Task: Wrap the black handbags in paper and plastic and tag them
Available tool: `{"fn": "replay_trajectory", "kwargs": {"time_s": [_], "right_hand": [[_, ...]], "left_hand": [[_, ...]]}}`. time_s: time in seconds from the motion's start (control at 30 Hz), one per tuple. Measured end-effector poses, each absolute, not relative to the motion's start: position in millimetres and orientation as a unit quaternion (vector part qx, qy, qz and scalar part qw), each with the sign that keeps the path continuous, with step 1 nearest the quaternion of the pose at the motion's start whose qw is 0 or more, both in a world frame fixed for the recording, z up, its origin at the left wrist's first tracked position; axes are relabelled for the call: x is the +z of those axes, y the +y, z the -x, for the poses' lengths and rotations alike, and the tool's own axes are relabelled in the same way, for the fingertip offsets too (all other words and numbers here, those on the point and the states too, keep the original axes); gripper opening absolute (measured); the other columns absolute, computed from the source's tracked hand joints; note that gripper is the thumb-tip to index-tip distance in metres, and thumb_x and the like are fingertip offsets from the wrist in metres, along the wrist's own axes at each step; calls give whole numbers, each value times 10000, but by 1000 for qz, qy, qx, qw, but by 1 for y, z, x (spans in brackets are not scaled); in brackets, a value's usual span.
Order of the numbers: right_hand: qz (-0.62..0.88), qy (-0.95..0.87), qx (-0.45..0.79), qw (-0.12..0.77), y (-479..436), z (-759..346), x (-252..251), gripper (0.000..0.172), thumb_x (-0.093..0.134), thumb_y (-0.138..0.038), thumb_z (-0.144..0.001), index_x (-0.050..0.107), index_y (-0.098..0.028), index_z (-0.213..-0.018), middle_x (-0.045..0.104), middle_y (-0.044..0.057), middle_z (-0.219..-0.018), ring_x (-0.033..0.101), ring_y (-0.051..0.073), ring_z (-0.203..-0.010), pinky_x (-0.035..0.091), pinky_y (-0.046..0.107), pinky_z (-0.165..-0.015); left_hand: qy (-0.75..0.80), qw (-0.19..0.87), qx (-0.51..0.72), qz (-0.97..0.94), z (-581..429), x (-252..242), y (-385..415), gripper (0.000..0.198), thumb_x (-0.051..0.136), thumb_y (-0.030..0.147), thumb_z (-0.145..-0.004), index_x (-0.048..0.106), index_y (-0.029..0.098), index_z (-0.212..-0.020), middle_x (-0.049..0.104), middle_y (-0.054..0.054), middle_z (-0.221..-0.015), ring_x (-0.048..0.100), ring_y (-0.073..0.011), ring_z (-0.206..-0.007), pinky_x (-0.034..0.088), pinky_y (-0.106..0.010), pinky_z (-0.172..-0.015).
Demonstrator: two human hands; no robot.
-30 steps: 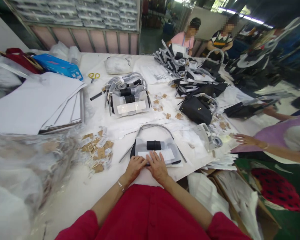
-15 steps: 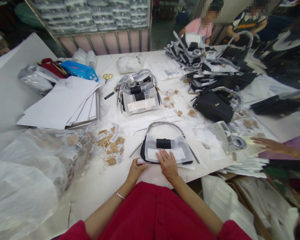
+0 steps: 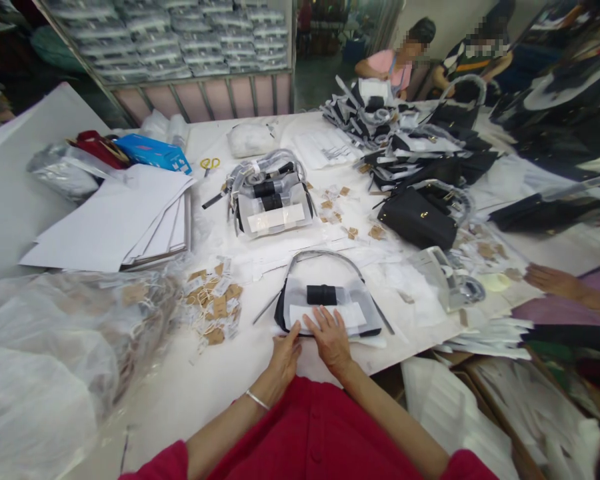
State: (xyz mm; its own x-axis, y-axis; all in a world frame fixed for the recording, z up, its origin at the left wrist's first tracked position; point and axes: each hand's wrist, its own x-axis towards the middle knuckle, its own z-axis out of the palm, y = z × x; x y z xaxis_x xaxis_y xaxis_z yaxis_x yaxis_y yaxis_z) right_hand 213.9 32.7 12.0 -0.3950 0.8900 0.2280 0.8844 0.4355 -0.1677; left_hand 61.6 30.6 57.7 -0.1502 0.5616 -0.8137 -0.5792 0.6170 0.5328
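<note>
A black handbag [image 3: 348, 295] lies in front of me, covered with a translucent wrap and a white strip [image 3: 353, 314]. A black cylindrical piece [image 3: 321, 295] sits across its middle, and the wrapped handle arches away from me. My right hand [image 3: 331, 341] rests flat on the near part of the bag, fingers spread over the white strip. At the bag's lower left edge, my left hand [image 3: 283, 353] grips the rim with its thumb on top. Its other fingers are partly hidden.
Beyond the bag stand more wrapped handbags [image 3: 276, 217]. Tan tags [image 3: 215, 303] lie to the left, near plastic sheeting [image 3: 35, 360] and white boards [image 3: 105, 217]. Yellow scissors [image 3: 210, 163] lie farther back. A black bag [image 3: 417, 217] and a co-worker's hand [image 3: 550, 280] are at right.
My left hand has shifted right and up along the bag's near edge, and the white sheet it pinched there no longer shows. My right hand stays on the strip. The view has shifted slightly.
</note>
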Motion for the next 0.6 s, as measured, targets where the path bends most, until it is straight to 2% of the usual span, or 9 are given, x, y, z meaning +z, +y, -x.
{"fn": "replay_trajectory", "kwargs": {"time_s": [0.1,0.33,0.53,0.6], "right_hand": [[531,-832,1,159,33,-212,9,499,492,-212,-940,451,-337,-1422,528,69,-1420,357,281,-1365,171,535,-1124],[530,-828,4,183,36,-213,6,475,511,-256,-943,457,-344,-1406,515,60,-1434,355,273,-1381,184,531,-1137],[533,-824,54,184,38,-209,11,476,534,-295,-930,460,-328,-1398,521,79,-1428,371,300,-1379,221,575,-1130],[528,-825,98,178,40,-211,27,539,578,-345,-904,434,-302,-1421,503,97,-1442,364,311,-1382,232,584,-1132]], "left_hand": [[629,636,445,23,-72,58,40,356,846,273,-652,671,148,-935,724,-74,-924,659,-167,-793,495,-269,-719],[617,640,453,62,-64,45,44,138,752,94,-729,692,133,-846,733,-47,-823,681,-150,-709,549,-230,-662],[629,651,423,29,-57,46,42,197,795,85,-672,689,125,-832,735,-54,-778,696,-177,-636,586,-238,-603],[632,651,419,35,-58,49,43,216,795,78,-663,681,116,-842,735,-58,-765,702,-189,-627,597,-242,-591]]}}
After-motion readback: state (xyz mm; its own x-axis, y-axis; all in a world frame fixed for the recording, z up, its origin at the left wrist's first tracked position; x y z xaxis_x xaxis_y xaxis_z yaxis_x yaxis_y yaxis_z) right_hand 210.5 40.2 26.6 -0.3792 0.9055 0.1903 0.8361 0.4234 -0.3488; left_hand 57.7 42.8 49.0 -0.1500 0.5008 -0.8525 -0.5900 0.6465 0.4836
